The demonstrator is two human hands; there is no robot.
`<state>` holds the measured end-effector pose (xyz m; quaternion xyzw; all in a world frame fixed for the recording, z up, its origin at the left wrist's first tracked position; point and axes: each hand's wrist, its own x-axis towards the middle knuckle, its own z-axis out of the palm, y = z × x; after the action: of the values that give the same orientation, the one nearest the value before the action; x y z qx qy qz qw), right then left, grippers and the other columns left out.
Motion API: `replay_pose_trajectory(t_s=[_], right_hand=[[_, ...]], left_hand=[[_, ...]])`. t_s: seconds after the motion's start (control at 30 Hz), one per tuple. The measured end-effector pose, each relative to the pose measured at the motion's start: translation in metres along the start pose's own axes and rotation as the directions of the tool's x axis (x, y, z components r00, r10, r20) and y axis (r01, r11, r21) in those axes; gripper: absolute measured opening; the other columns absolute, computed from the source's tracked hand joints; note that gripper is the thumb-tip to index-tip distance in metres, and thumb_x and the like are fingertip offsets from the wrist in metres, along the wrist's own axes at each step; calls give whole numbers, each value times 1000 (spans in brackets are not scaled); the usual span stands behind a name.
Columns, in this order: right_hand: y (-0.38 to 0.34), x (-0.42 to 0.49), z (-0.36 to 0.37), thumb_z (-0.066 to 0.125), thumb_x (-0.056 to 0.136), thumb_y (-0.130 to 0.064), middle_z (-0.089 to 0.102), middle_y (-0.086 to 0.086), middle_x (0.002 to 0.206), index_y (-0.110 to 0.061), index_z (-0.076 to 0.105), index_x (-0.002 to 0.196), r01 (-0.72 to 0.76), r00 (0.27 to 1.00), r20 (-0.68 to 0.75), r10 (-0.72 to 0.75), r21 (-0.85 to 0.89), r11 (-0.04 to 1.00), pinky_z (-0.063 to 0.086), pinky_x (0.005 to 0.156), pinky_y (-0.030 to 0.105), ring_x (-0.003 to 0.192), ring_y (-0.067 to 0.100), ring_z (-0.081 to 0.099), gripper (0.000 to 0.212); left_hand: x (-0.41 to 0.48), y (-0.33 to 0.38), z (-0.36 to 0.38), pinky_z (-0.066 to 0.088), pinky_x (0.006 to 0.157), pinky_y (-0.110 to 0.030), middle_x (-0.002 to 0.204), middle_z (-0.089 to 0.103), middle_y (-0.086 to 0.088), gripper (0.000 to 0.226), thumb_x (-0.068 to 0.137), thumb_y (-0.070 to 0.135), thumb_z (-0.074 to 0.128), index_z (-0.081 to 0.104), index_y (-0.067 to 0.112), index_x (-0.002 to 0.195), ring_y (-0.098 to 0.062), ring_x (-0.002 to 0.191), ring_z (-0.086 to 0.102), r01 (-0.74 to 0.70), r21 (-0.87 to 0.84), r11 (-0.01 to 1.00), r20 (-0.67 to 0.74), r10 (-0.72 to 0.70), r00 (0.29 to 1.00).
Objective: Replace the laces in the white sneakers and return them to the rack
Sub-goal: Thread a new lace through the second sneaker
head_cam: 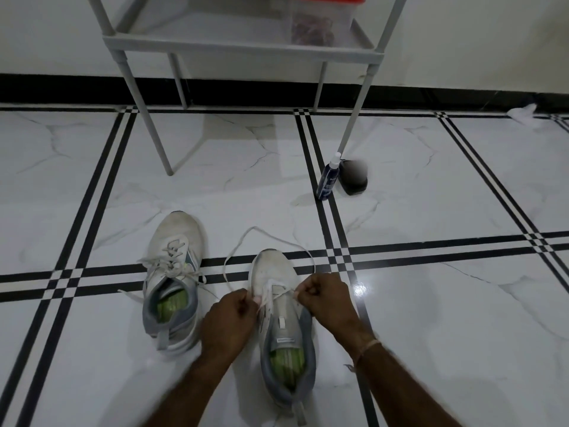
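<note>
Pinching the lace [246,232] in the left hand [229,315] and the right hand [326,298], both curled tight. Sitting on either side of the near sneaker [277,271] on the floor [431,303], lying long-ways, toe toward the rack [240,47]. Equally near; probably pulling sideways next.

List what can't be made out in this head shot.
Head view only.
The rack: top cut off by the upper edge.
The tub on its shelf: lid cut by that edge, brownish contents blurred.
The bottle: label too small to read.
The black thing beside it: partly blurred.
The lace where pinched: hidden by fingers of the left hand and right hand.
</note>
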<state>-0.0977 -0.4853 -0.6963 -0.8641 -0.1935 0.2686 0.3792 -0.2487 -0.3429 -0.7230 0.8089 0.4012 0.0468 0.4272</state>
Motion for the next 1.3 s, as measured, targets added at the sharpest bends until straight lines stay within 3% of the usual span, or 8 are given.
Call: replay_pose_trajectory(t_s=[0.17, 0.63, 0.77, 0.87, 0.97, 1.13, 1.23, 1.3], right_hand=[[3, 1, 4, 78, 80, -10, 71, -4, 73, -18, 70, 75, 9, 1000, -25, -9, 7, 1000, 62, 69, 35, 68, 10, 68, 12], [1, 3, 2, 82, 80, -15, 65, -10, 73, -25, 65, 87, 38, 999, -16, -38, 6, 999, 61, 66, 32, 70, 7, 66, 20], [-25, 6, 8, 82, 78, -26, 57, -14, 104, -26, 68, 116, 322, 941, 110, -319, -8, 947, 52, 78, 20, 97, -4, 57, 40], [-60, 9, 10, 76, 87, -10, 68, -14, 84, -10, 72, 84, 267, 924, 204, -324, 264, 927, 46, 72, 15, 78, -7, 61, 5], [-73, 18, -9, 63, 101, -23, 71, 3, 85, -3, 65, 93, -16, 966, 222, -135, 571, 821, 40, 60, 21, 67, 7, 55, 21], [-72, 23, -35, 58, 100, -24, 59, -3, 78, -16, 60, 91, -273, 936, 343, -83, 853, 445, 30, 46, 17, 59, 5, 45, 11], [-53, 30, -53, 56, 98, -22, 55, -5, 75, -19, 58, 93, -264, 964, 263, 35, 939, 222, 32, 42, 15, 54, 4, 45, 7], [-40, 29, -63, 52, 101, -19, 56, -1, 78, -17, 57, 92, -215, 974, 196, 114, 958, 191, 36, 44, 14, 55, 5, 48, 11]], left_hand=[[-3, -2, 5, 49, 67, -31, 87, 65, 12, 27, 87, 49, 70, 54, 34, 104, -7, 77, 63, -55, -57, 997, -153, 46, 987], [30, 10, -18, 50, 64, -39, 67, 65, -2, 22, 91, 32, 68, 63, 20, 73, -26, 68, 62, -86, -251, 964, 65, 105, 992], [47, 48, -40, 46, 65, -33, 65, 61, 7, 31, 91, 45, 62, 61, 21, 73, -11, 64, 58, -308, -30, 951, 31, 309, 951], [46, 86, -47, 39, 74, -35, 89, 55, 8, 17, 94, 42, 62, 61, 27, 87, -15, 88, 50, -353, 219, 910, -253, 402, 880], [28, 89, -42, 44, 71, -41, 85, 57, 7, 26, 99, 47, 55, 53, 24, 87, -17, 82, 52, -250, 10, 968, -451, 228, 863], [9, 77, -11, 58, 82, -36, 96, 75, 3, 20, 97, 42, 61, 68, 25, 105, -14, 92, 71, -44, -570, 821, 213, 199, 956], [29, 63, -19, 53, 68, -31, 75, 68, -5, 24, 104, 15, 51, 65, 11, 86, -20, 73, 64, 273, -790, 549, 186, -209, 960], [44, 42, -24, 50, 72, -35, 91, 66, -12, 20, 105, 18, 47, 60, 13, 90, -25, 81, 64, 253, -724, 641, -64, -428, 902]])
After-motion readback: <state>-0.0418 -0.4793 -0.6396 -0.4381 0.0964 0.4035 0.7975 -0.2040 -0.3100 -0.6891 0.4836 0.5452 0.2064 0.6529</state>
